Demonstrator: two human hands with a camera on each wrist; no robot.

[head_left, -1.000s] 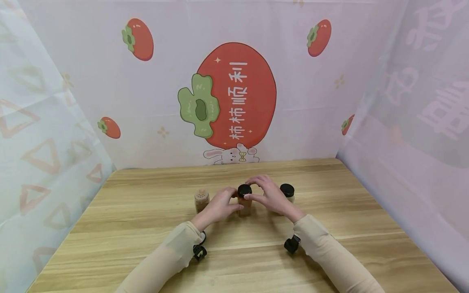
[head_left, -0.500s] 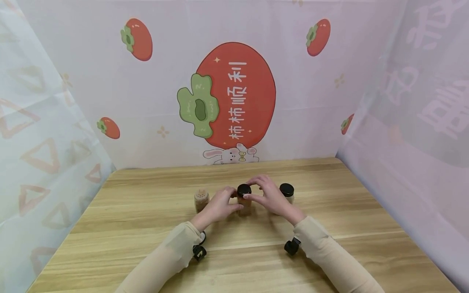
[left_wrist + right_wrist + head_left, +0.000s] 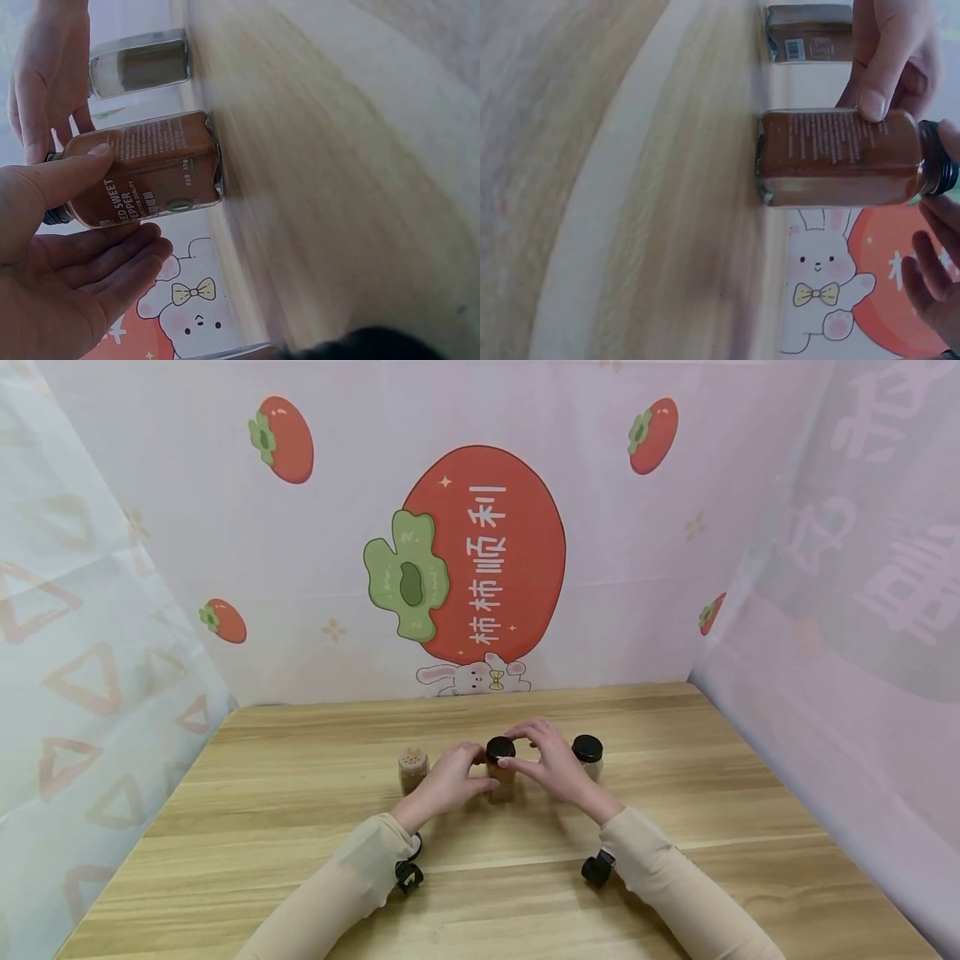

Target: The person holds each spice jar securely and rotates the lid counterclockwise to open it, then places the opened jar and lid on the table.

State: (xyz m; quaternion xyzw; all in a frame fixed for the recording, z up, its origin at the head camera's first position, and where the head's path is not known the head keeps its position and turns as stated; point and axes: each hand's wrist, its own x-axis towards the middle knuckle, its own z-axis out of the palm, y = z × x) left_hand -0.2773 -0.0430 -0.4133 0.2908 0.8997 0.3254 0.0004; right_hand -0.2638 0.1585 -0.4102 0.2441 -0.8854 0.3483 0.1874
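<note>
A square glass spice jar of red-brown powder (image 3: 502, 789) stands upright on the table between my hands. In the left wrist view its label (image 3: 124, 199) reads in part "sweet pepper". My left hand (image 3: 448, 787) grips the jar's body from the left, thumb on the near face. My right hand (image 3: 552, 766) holds the black lid (image 3: 500, 747) at the rim between thumb and fingers. The lid sits on the jar's neck; whether it is loose cannot be told. In the right wrist view the jar's base (image 3: 763, 157) meets the tabletop.
Left of my left hand stands a jar with a perforated shaker top (image 3: 412, 762). A black-lidded jar (image 3: 588, 750) stands behind my right hand. A round black piece with a pale inside (image 3: 416, 845) lies by the left sleeve, partly hidden. A printed cloth (image 3: 330, 568) backs the table.
</note>
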